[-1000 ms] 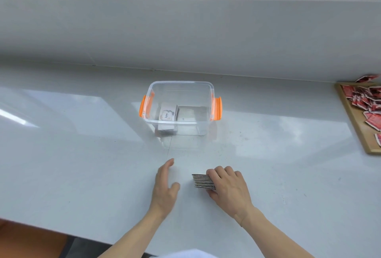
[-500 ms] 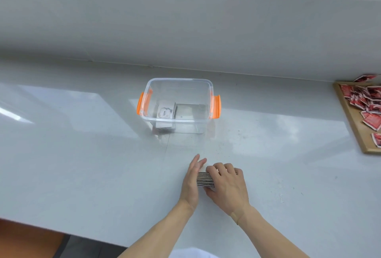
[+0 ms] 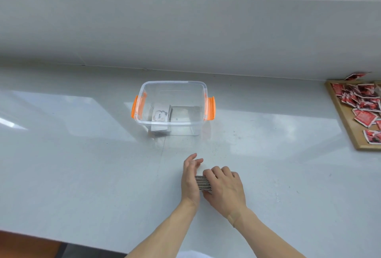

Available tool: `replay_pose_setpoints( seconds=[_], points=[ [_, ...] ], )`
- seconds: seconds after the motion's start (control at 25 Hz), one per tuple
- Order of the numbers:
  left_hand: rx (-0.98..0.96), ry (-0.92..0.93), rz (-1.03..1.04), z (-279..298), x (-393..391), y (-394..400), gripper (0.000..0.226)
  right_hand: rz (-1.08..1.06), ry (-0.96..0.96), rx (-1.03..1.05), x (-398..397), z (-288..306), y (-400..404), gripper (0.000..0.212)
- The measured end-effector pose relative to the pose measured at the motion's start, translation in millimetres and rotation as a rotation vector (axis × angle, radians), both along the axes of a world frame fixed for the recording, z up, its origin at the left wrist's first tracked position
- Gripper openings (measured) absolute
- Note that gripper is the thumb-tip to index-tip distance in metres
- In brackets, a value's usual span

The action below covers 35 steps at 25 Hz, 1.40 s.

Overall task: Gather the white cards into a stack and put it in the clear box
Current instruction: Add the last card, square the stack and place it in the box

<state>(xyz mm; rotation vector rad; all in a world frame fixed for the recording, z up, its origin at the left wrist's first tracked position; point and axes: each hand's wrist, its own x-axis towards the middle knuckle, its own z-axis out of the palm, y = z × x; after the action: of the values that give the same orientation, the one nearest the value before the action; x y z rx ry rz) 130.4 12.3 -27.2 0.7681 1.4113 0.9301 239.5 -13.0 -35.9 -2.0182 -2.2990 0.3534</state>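
A stack of white cards (image 3: 203,183) lies on the white counter near the front, seen edge-on as thin dark lines. My right hand (image 3: 224,189) covers the stack from above and the right, fingers curled over it. My left hand (image 3: 190,179) presses flat against the stack's left end, fingers straight and pointing away from me. Further back stands the clear box (image 3: 175,123) with orange handles; inside it, at the left, lies another pile of white cards (image 3: 160,115) with "love" printed on top.
A wooden tray (image 3: 348,125) with several red-and-white packets sits at the right edge. A grey wall and a window sill rise behind the counter. The counter's front edge runs just below my forearms.
My left hand moved right from open counter until it pressed against the stack's left end. My right hand stayed on the stack.
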Motion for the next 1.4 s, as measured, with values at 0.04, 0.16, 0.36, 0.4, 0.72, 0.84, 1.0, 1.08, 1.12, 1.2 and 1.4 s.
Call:
replay_pose_setpoints(
  seconds=[0.04,0.16,0.36,0.4,0.72,0.84,1.0,1.08,1.12,1.2,1.4],
  points=[
    [-0.008,0.020,-0.017,0.8,0.9,1.8,0.036,-0.010,0.005,0.005,-0.7,0.2,0.7,0.032],
    [-0.005,0.122,-0.219,2.8,-5.6,1.5,0.032,0.005,0.001,0.025,0.2,-0.3,3.1,0.035],
    [0.545,0.773,-0.787,-10.0,-34.0,-13.0,0.067,-0.014,0.050,0.022,-0.1,3.7,6.4,0.034],
    [0.612,0.879,-0.859,-11.8,-34.2,-16.2,0.071,-0.011,0.046,0.015,0.0,4.6,6.4,0.034],
    [0.613,1.132,-0.923,-11.2,-29.6,-11.1,0.057,-0.431,0.872,-0.229,52.4,10.5,-17.3,0.088],
    [0.601,1.125,-0.900,-13.9,-29.3,-11.5,0.053,-0.814,1.277,-0.074,69.6,12.9,-36.8,0.084],
    [0.590,1.138,-0.902,-14.2,-27.9,-11.6,0.052,-0.970,1.325,-0.109,60.8,15.0,-43.6,0.089],
    [0.573,1.126,-0.908,-14.0,-27.6,-12.3,0.052,-0.877,1.339,-0.241,42.2,13.8,-42.5,0.090],
    [0.561,1.119,-0.902,-14.2,-27.6,-12.8,0.052,-0.802,1.346,-0.312,33.3,13.4,-41.8,0.091],
    [0.535,1.109,-0.881,-14.0,-26.6,-13.9,0.052,-0.730,1.357,-0.342,22.9,12.7,-39.7,0.090],
    [0.512,1.108,-0.858,-12.9,-26.3,-14.4,0.051,-0.804,1.353,-0.264,13.8,11.7,-33.8,0.086]
  ],
)
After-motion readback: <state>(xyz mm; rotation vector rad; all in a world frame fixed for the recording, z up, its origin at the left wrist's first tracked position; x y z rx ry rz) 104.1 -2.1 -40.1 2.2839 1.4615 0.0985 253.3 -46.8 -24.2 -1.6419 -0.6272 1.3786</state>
